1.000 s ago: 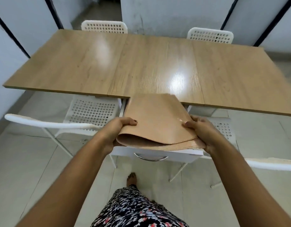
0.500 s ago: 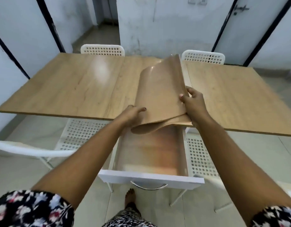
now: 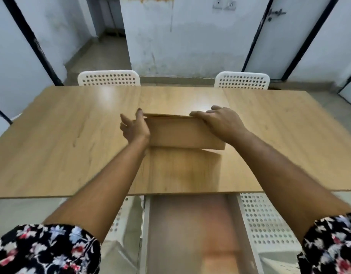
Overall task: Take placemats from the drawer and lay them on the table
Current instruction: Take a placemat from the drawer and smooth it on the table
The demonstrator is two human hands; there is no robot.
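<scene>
A stack of tan placemats (image 3: 182, 133) hangs just above the middle of the wooden table (image 3: 71, 147), its near edge raised and throwing a shadow. My left hand (image 3: 134, 129) holds the stack's left edge, fingers loosely spread. My right hand (image 3: 220, 120) grips the far right corner from above. Below the table's front edge the white drawer (image 3: 146, 224) stands pulled out, and its blurred inside looks brownish.
Two white perforated chairs (image 3: 109, 78) (image 3: 241, 81) stand at the table's far side. Two more white chair seats (image 3: 263, 220) flank the drawer on the near side. Walls and dark-framed doors lie beyond the table.
Both hands carried the placemats up out of the drawer and forward over the table's middle. The stack has flattened from an upright curl to nearly level.
</scene>
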